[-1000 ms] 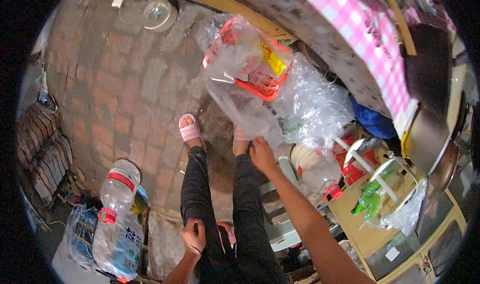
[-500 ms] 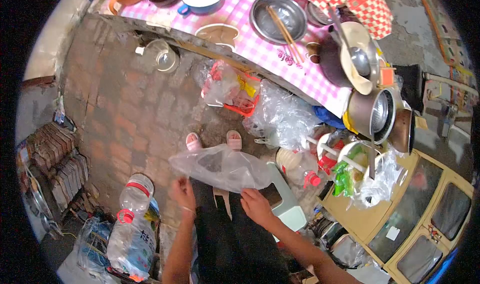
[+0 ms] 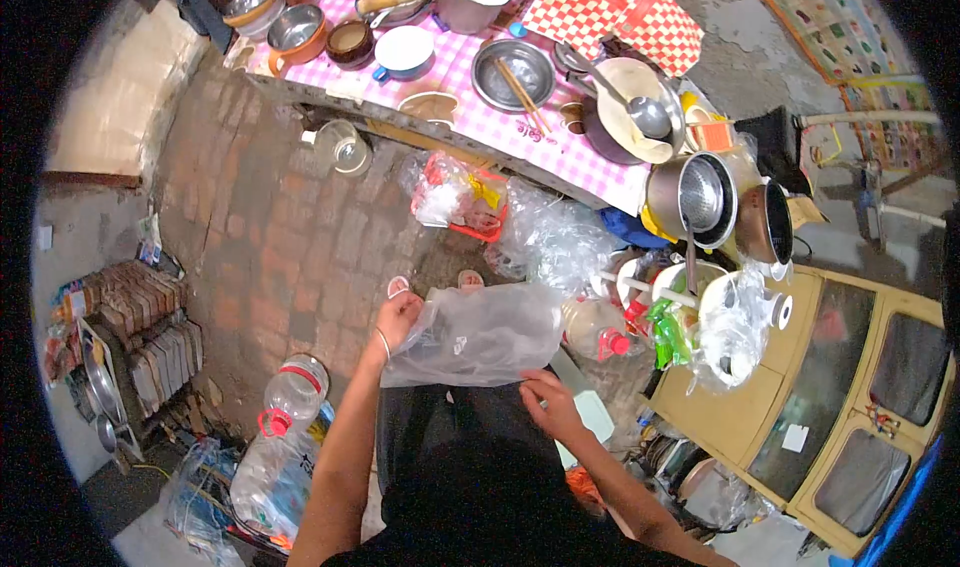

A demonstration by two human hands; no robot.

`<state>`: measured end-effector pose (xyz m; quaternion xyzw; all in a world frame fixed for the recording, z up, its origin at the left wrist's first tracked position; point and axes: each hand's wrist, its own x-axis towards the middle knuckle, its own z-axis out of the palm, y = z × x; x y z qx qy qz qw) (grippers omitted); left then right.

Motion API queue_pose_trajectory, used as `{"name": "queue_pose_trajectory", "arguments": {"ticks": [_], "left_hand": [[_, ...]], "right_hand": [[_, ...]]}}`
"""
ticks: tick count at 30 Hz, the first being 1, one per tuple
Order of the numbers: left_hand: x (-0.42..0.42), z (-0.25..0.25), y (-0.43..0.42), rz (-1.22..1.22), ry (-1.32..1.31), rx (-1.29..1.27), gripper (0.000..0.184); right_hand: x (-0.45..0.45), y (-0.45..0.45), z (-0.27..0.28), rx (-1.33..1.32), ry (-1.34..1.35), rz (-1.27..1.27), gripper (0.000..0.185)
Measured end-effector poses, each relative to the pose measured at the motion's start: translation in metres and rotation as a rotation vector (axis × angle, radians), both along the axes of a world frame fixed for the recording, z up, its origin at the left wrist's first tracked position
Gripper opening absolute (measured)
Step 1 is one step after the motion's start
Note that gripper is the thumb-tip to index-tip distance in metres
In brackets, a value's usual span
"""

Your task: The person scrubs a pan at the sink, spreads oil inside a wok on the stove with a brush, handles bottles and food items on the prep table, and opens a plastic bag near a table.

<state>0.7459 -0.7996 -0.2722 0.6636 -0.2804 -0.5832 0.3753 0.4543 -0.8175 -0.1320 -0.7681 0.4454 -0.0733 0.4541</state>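
Observation:
A clear plastic bag (image 3: 475,335) is spread out in front of my lap, above the feet. My left hand (image 3: 399,321) is closed on its upper left edge. At the bag's lower right corner, my right hand (image 3: 550,405) has its fingers pinched together on the edge. The bag looks flat and see-through, with nothing visible inside it. Below the bag, pink slippers (image 3: 470,280) show on the brick floor (image 3: 270,227).
Ahead stands a table with a pink checked cloth (image 3: 455,117), bearing bowls, a metal basin (image 3: 512,73) and pots (image 3: 692,199). A red basket (image 3: 487,231) and large plastic bottles (image 3: 297,387) are on the floor. To the right is a yellowish cabinet (image 3: 740,397).
My left hand has risen and taken hold of the bag's left edge. The bag is now stretched wider and flatter. The view has shifted, showing more of the table.

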Motion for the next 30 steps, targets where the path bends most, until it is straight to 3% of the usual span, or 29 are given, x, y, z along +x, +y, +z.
{"name": "queue_pose_trajectory", "arguments": {"ticks": [2,4,6,8,11,13,14,16,20,22,24,28,29,30], "left_hand": [[0.000,0.008,0.002,0.061,0.069,-0.017,0.014],[0.003,0.030,-0.003,0.260,0.280,-0.032,0.016],[0.005,0.068,-0.016,0.228,0.235,-0.024,0.017],[0.012,0.086,-0.019,0.134,0.186,-0.095,0.017],[0.020,0.124,-0.024,0.117,0.181,-0.113,0.016],[0.024,0.135,-0.025,0.154,0.183,-0.172,0.014],[0.026,0.142,-0.025,0.139,0.166,-0.175,0.014],[0.032,0.154,-0.023,0.165,0.195,-0.169,0.013],[0.047,0.168,-0.018,0.196,0.121,-0.173,0.012],[0.051,0.177,-0.016,0.251,0.106,-0.226,0.008],[0.059,0.177,-0.012,0.271,0.097,-0.238,0.008],[0.062,0.186,-0.009,0.280,0.114,-0.225,0.009],[0.061,0.189,-0.009,0.306,0.118,-0.212,0.010],[0.061,0.189,-0.008,0.306,0.112,-0.211,0.010]], "right_hand": [[-0.011,0.005,-0.013,0.085,-0.024,-0.227,0.015],[-0.020,0.005,-0.032,-0.004,-0.052,-0.269,0.014],[-0.019,-0.002,-0.036,0.346,0.082,-0.494,0.015],[-0.010,-0.019,-0.037,0.316,0.057,-0.535,0.022],[0.007,-0.044,-0.049,0.210,-0.183,-0.725,0.028],[0.026,-0.069,-0.032,0.459,-0.229,-0.857,0.039],[0.032,-0.078,-0.033,0.464,-0.250,-0.865,0.039],[0.045,-0.090,-0.038,0.754,-0.167,-0.690,0.047],[0.071,-0.080,-0.064,0.684,-0.061,-0.423,0.057],[0.081,-0.076,-0.065,0.773,-0.084,-0.480,0.059],[0.087,-0.076,-0.064,1.027,-0.156,-0.513,0.059],[0.097,-0.080,-0.066,1.052,-0.279,-0.579,0.054],[0.100,-0.084,-0.061,1.068,-0.299,-0.608,0.042],[0.101,-0.085,-0.066,1.071,-0.303,-0.604,0.042]]}}
